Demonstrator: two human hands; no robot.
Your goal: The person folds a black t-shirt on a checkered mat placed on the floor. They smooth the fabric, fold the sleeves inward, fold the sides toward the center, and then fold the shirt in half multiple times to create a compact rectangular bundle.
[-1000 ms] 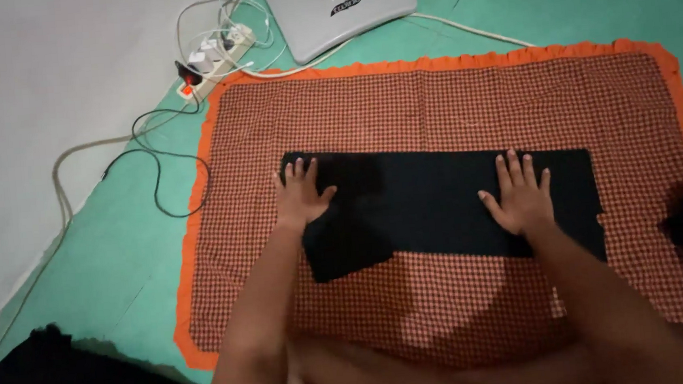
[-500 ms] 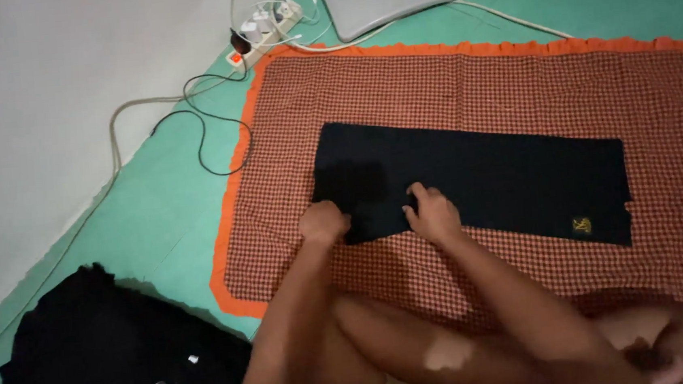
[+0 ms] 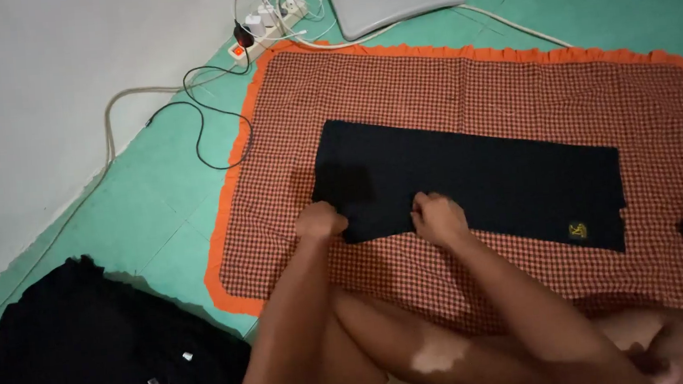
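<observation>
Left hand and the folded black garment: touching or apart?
Touching. The head view shows the left hand closed on the near edge of the folded black garment, no cloth showing between; the right hand grips that edge too.

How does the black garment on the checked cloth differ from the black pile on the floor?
The garment lies flat, folded into a long strip; the pile is crumpled. The garment rests on the checked cloth with both hands at its near edge; the pile sits untouched on the green floor. Both are black fabric.

From my feed, both forearms come up from the bottom of the frame bare, with no sleeves, watch or rings visible. The left grip (image 3: 321,219) and right grip (image 3: 439,218) are ungloved. Bare legs fill the lower middle.
</observation>
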